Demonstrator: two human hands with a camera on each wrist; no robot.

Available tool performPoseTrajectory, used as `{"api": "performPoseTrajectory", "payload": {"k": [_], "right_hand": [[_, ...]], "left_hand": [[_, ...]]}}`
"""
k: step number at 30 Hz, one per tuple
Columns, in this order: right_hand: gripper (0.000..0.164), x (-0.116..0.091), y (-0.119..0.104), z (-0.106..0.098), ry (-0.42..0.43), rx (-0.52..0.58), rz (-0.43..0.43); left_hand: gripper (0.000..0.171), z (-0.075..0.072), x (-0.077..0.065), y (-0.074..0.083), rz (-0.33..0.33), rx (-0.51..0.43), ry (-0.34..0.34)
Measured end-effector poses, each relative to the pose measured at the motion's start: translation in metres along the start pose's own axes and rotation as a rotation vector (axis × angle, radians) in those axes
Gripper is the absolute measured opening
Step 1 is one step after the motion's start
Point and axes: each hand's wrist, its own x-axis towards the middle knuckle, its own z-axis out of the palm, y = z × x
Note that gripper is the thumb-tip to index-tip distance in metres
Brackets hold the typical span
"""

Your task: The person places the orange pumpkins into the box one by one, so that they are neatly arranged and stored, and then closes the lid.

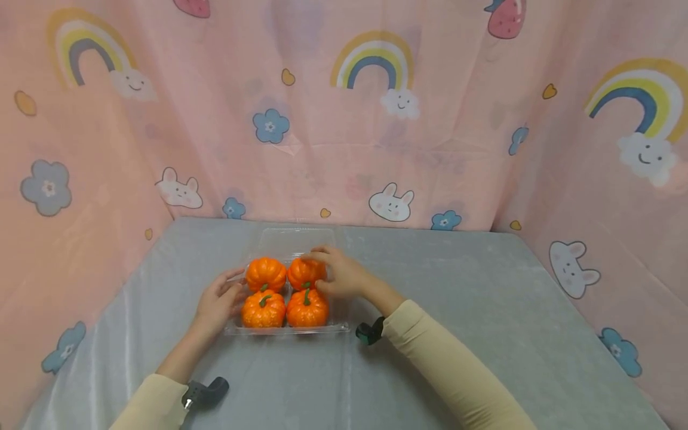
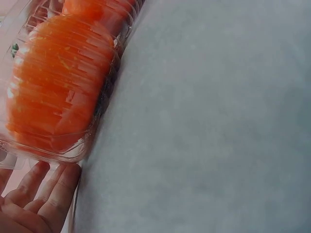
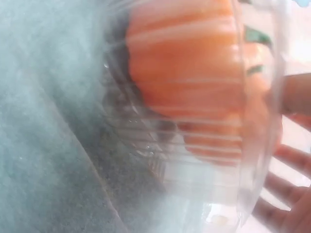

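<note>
A clear plastic clamshell box (image 1: 338, 328) holds several small orange pumpkins with green stems, set in two rows. My left hand (image 1: 216, 301) is at the box's left side, its fingers fairly straight; in the left wrist view its fingertips (image 2: 72, 171) come right up to the box's lower edge. With thumb and fingers on either side, my right hand (image 1: 344, 276) holds the back right pumpkin (image 1: 304, 272) inside the box. The right wrist view shows a front pumpkin (image 3: 187, 58) through the ribbed wall, slightly blurred.
The box's transparent lid (image 1: 295, 240) stands open at the back. Under everything lies a grey cloth-covered table (image 1: 457, 286). A pink patterned curtain (image 1: 322, 167) encloses the table's back and sides. Dark wrist devices (image 1: 206, 392) sit at both sleeves.
</note>
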Motion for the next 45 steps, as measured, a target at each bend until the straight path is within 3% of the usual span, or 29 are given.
{"api": "performPoseTrajectory", "payload": {"k": [5, 10, 14, 19, 28, 45], "right_hand": [[0.045, 0.002, 0.013, -0.003, 0.138, 0.156, 0.012], [0.035, 0.001, 0.029, -0.004, 0.313, 0.248, 0.114], [0.033, -0.001, 0.04, -0.001, 0.369, 0.293, 0.194], [0.035, -0.004, 0.054, 0.005, 0.393, 0.349, 0.281], [0.041, -0.006, 0.066, 0.01, 0.388, 0.413, 0.353], [0.044, 0.001, 0.063, 0.018, 0.335, 0.491, 0.393]], "left_hand": [[0.044, -0.001, 0.001, 0.001, 0.012, 0.008, -0.009], [0.046, -0.002, 0.0, 0.001, 0.018, 0.008, -0.017], [0.045, -0.002, 0.0, 0.0, 0.016, 0.01, -0.016], [0.045, -0.001, -0.001, -0.002, 0.012, 0.025, -0.013], [0.044, 0.0, -0.003, 0.0, 0.019, 0.034, -0.003], [0.044, 0.0, -0.001, -0.001, 0.016, 0.003, 0.004]]}}
